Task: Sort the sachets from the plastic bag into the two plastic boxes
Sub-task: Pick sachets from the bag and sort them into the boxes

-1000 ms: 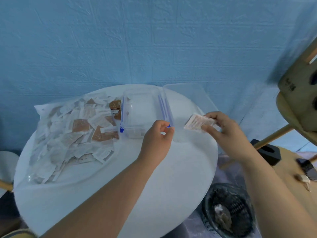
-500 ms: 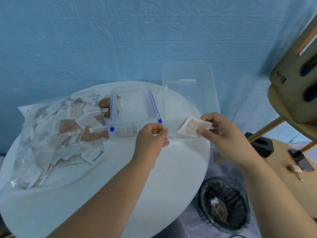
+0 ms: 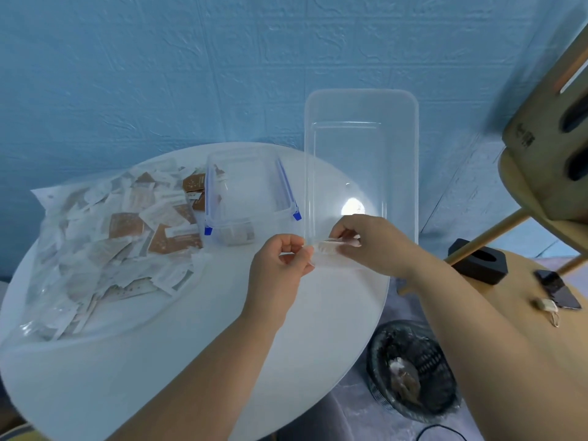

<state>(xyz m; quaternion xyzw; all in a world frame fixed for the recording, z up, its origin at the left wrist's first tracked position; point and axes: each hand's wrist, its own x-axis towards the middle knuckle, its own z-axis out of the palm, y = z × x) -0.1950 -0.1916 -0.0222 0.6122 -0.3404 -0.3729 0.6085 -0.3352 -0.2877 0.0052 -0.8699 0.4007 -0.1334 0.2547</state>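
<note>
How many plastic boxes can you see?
2. The blue-clipped box sits mid-table beside the sachet bag; the larger clear box is at the table's right edge.

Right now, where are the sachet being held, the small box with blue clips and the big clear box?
sachet (image 3: 328, 247), head view, its exposed middle.
small box (image 3: 261, 222), head view, its near wall.
big box (image 3: 401, 160), head view, its right wall.
</note>
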